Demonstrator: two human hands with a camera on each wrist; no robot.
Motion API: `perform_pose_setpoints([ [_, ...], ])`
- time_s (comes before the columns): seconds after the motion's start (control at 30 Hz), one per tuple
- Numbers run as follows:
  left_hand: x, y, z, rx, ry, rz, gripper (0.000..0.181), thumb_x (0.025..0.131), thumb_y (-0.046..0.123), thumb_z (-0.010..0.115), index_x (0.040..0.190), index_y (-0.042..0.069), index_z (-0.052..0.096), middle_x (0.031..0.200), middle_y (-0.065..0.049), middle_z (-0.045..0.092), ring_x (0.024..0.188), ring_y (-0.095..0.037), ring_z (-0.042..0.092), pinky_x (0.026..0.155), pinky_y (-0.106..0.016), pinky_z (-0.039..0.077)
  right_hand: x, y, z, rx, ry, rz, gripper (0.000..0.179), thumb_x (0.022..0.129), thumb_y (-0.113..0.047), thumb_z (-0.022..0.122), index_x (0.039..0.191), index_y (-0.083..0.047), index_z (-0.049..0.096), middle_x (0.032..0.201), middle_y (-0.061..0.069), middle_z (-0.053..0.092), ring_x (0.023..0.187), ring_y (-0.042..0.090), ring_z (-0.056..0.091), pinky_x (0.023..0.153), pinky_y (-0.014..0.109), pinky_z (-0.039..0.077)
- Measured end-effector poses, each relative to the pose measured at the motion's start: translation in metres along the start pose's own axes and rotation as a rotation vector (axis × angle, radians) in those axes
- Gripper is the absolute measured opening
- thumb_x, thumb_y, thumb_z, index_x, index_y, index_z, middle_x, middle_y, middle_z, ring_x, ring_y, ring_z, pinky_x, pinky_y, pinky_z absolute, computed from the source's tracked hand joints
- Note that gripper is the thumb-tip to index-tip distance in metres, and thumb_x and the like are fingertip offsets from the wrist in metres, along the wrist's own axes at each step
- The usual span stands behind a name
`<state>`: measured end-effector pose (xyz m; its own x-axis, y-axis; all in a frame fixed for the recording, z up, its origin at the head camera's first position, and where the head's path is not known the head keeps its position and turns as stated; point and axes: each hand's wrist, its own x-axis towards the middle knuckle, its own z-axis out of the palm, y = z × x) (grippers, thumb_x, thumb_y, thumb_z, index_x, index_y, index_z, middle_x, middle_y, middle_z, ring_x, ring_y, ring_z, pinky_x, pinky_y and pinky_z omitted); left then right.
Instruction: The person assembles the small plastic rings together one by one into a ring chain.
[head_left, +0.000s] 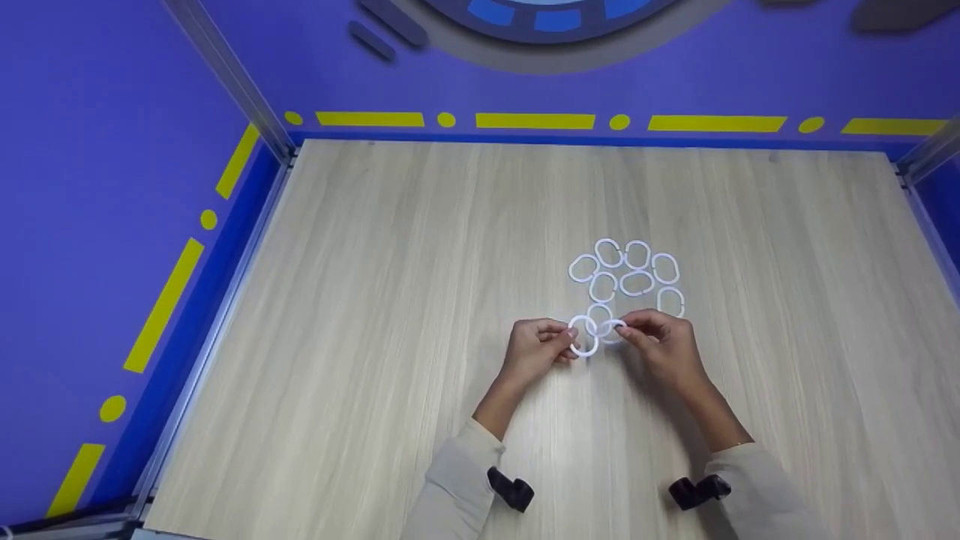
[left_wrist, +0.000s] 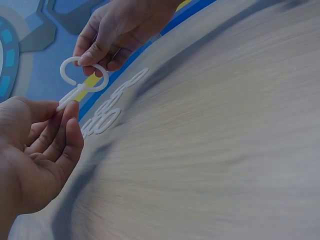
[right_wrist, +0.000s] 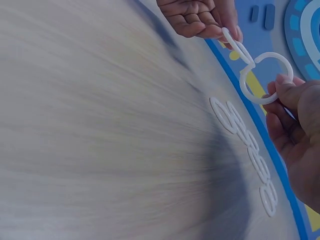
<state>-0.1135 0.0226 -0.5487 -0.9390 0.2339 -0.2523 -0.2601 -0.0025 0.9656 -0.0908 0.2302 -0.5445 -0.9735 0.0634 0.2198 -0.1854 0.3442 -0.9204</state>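
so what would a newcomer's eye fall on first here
Probably the two white rings meeting above the wooden table, one pinched by the left hand, the other by the right hand. Next, more white rings lying clustered on the table beyond the hands. Then the yellow bars along the foot of the blue-purple back wall.

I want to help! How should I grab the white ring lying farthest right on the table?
Pinching the ring by its long right side, coming from the right, looks best: it lies flat, that side is slim enough for finger and thumb, and no other ring lies there.
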Motion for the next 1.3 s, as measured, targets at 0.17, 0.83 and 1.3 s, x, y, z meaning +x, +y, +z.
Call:
perform_pose_setpoints([
  [0.17, -0.001, 0.0, -0.001, -0.041, -0.006, -0.01, 0.018, 0.093, 0.002, 0.069, 0.103, -0.012, 0.071, 0.084, -0.022, 0.076, 0.058, -0.004, 0.066, 0.06, -0.021, 0.058, 0.0, -0.001, 0.001, -0.032, -0.001, -0.004, 0.015, 0.081, 0.015, 0.074, 0.09, 0.003, 0.076, 0.084, 0.009, 0.076, 0.076, -0.005, 0.063, 0.074, 0.008, 0.05],
  [0.83, -0.002, -0.004, 0.0, -0.028, -0.062, -0.017, 0.02, 0.094, 0.003, 0.068, 0.106, -0.013, 0.071, 0.086, -0.021, 0.077, 0.062, -0.004, 0.065, 0.059, -0.019, 0.055, -0.008, 0.003, 0.008, -0.028, -0.059, -0.009, 0.014, 0.081, 0.01, 0.077, 0.091, 0.0, 0.078, 0.085, 0.013, 0.077, 0.077, -0.003, 0.065, 0.074, 0.01, 0.052],
  [1.3, -0.002, -0.001, -0.002, -0.104, -0.158, -0.023, 0.029, 0.1, 0.002, 0.049, 0.119, -0.017, 0.061, 0.077, 0.005, 0.055, 0.072, -0.005, 0.052, 0.066, -0.019, 0.044, -0.005, -0.002, 0.018, 0.337, -0.057, 0.341, 0.017, 0.094, 0.008, 0.061, 0.11, 0.014, 0.06, 0.082, -0.004, 0.071, 0.074, 0.01, 0.072, 0.071, 0.025, 0.06],
])
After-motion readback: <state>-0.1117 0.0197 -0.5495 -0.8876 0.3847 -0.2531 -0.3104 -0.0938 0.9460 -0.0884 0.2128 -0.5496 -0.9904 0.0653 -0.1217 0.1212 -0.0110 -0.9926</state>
